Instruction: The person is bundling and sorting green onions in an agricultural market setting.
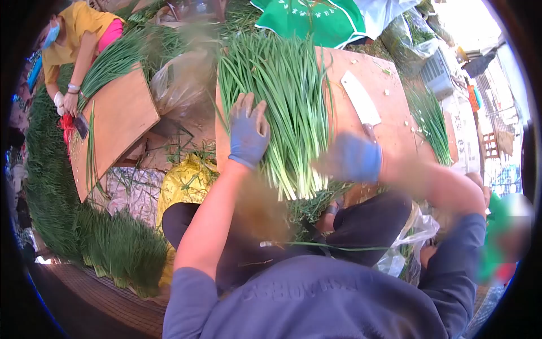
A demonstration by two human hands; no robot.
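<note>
A thick layer of garlic chives lies on the wooden board in front of me, green leaves at the far side and white stem ends towards my lap. My left hand, in a blue glove, lies flat on the left side of the chives with its fingers extended. At the right of the white ends, my gloved right hand is smeared by motion, and its fingers cannot be made out. A cleaver rests on the board beyond my right hand, its handle towards me.
The wooden board carries small trimmings. At the left, a co-worker handles chives at another board. Bundled chives stand at the lower left near a yellow sack. A green cloth lies beyond.
</note>
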